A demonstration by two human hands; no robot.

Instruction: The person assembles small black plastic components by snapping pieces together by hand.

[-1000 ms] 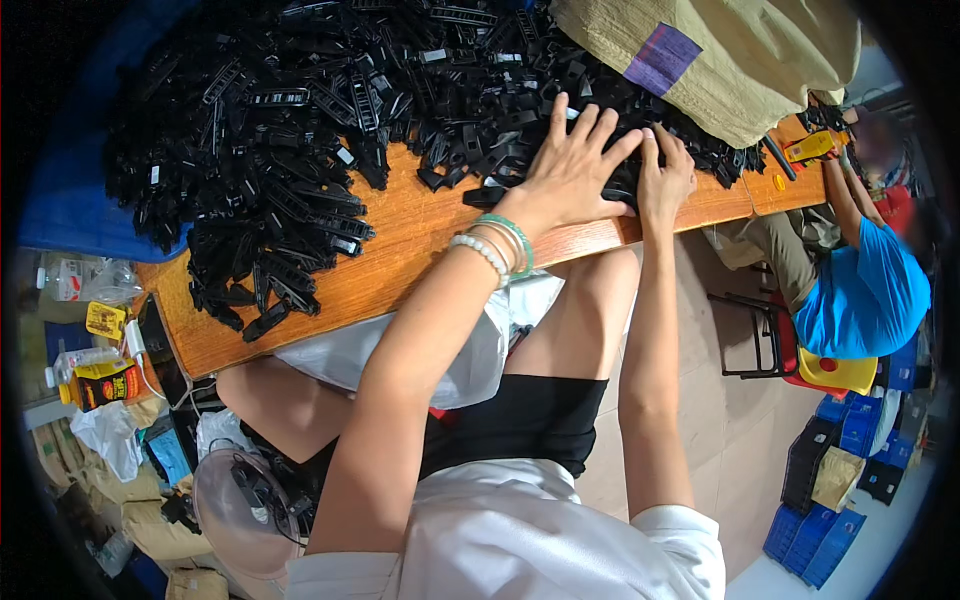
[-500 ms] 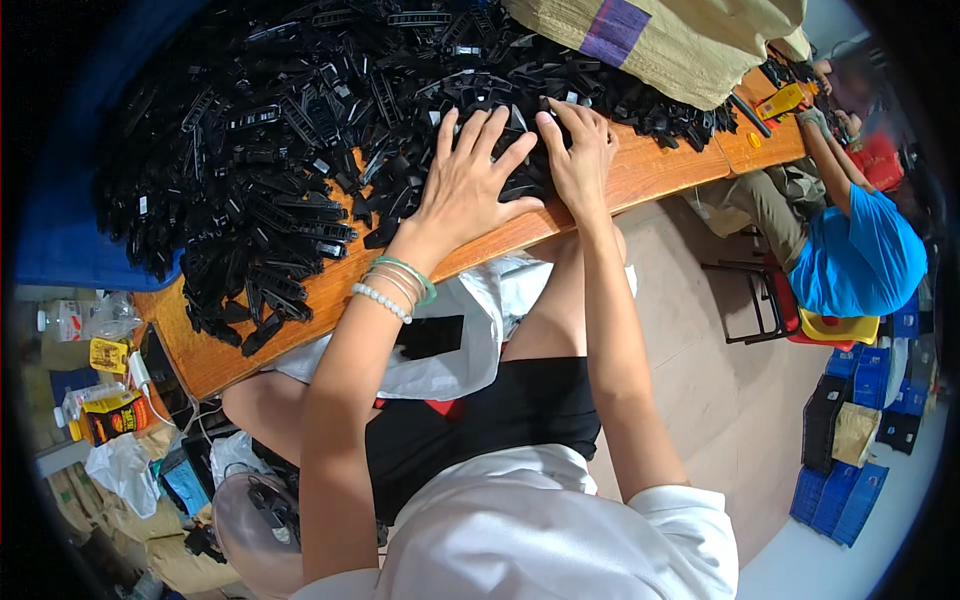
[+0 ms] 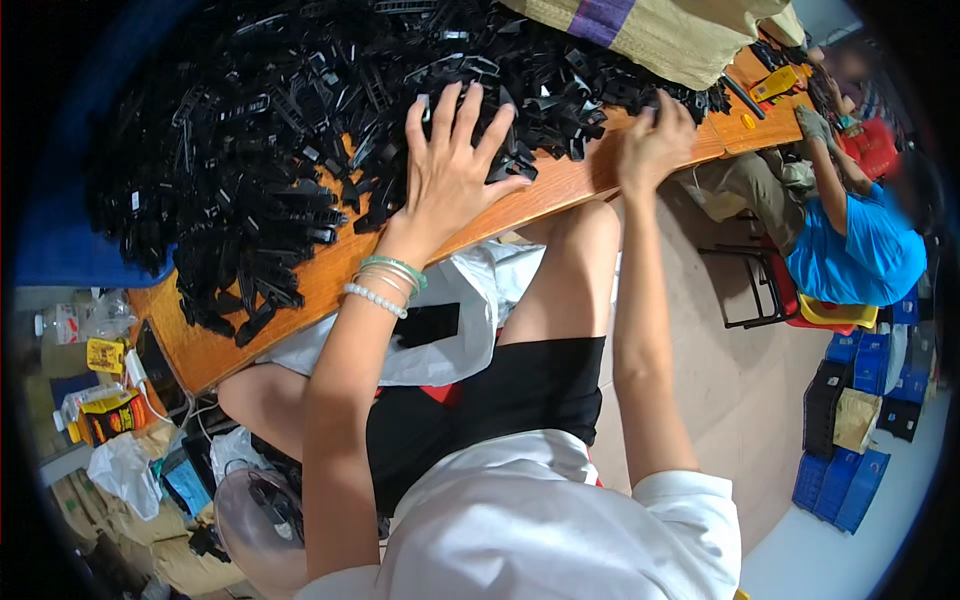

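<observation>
A large heap of small black plastic parts covers the far side of the wooden table. My left hand lies palm down on the near edge of the heap, fingers spread over several parts, with no grip on any of them. Farther right, my right hand is over the table's front edge, beside the thin right end of the heap. Its fingers are curled in toward the thumb, and anything inside them is hidden. Bare wood shows between the two hands.
A beige woven sack rests on the heap's far right. A dark rod and a yellow packet lie beyond my right hand. A person in a blue shirt sits to the right. A white bag hangs below the table edge.
My right hand has moved right along the table edge, away from my left hand. The left hand has shifted slightly left and stays spread. Black parts near the middle edge have moved back, baring wood.
</observation>
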